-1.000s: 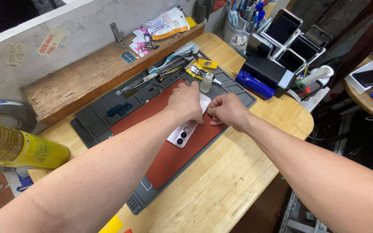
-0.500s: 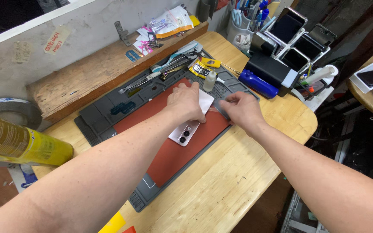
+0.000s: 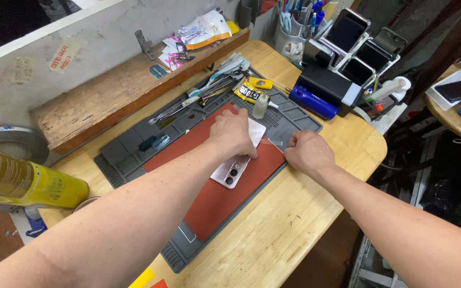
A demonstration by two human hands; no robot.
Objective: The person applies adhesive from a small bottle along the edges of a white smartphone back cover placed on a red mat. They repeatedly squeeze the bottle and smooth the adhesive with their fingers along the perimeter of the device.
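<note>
At the far left of the wooden bench (image 3: pixel 273 234), a yellow metallic spray can (image 3: pixel 22 181) is seen lying on its side, with a roll of grey tape (image 3: pixel 12 141) behind it, both well apart from the work. Towards the middle, a grey silicone repair mat (image 3: pixel 129 152) is laid across the bench, with a red-brown rectangular pad (image 3: pixel 214 197) resting on it and a row of tweezers and small metal tools (image 3: pixel 204 93) ranged along its far edge. On the pad a pale pink smartphone (image 3: pixel 229 173) is placed back-up, its camera lenses visible at the near end. The far end of the phone is covered by the left hand (image 3: pixel 233 133), which is closed down flat upon it, a white square cloth or sheet (image 3: pixel 256 132) being pinned beneath the fingers. Just to the right, a thin transparent film (image 3: pixel 274 144) is pinched at its edge by the curled right hand (image 3: pixel 308 153); whether it is fully parted from the phone cannot be told. The work is judged to be partly done: the film appears lifted at one side, while the phone remains unopened on the pad. Farther right, a small white dropper bottle (image 3: pixel 260 105), a blue cylindrical tool (image 3: pixel 312 102), a black box (image 3: pixel 326 85) and a rack of dark phones (image 3: pixel 356 45) are shown.
</note>
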